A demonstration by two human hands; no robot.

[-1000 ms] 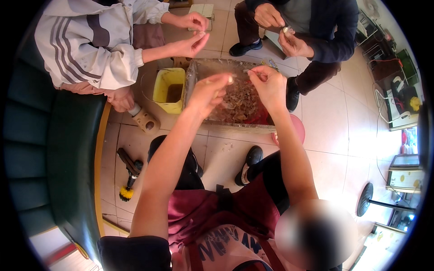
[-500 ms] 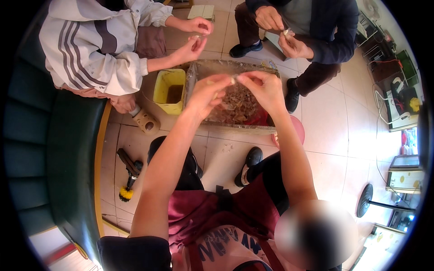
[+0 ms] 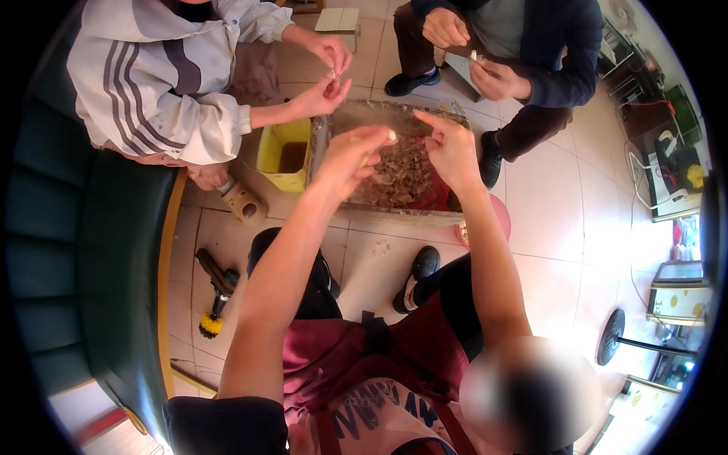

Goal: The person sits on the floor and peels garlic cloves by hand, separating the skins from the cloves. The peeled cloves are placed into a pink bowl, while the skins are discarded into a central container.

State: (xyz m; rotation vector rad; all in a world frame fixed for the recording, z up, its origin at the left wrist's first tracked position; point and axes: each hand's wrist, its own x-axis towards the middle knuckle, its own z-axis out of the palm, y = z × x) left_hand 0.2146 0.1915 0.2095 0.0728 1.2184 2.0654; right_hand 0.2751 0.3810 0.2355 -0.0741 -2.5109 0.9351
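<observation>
A tub lined with plastic holds papery brown skins and some red material. Over it, my left hand is shut on a small white clove, held at the fingertips. Above the tub's right part, my right hand has its index finger stretched out, apart from the thumb, and the other fingers bent; I see nothing held in it. A pink basin with pale pieces sits behind my right forearm. A yellow bucket stands left of the tub.
A co-worker in a white jacket works with small pieces at upper left, another in dark clothes at upper right. A green padded bench runs down the left. A brush tool lies on the floor; a round black stand base is at right.
My right hand moved toward my left fingertips, then drew back rightward as its index finger straightened and left the pinch. My left hand dipped slightly, still holding the clove. Both co-workers' hands shifted.
</observation>
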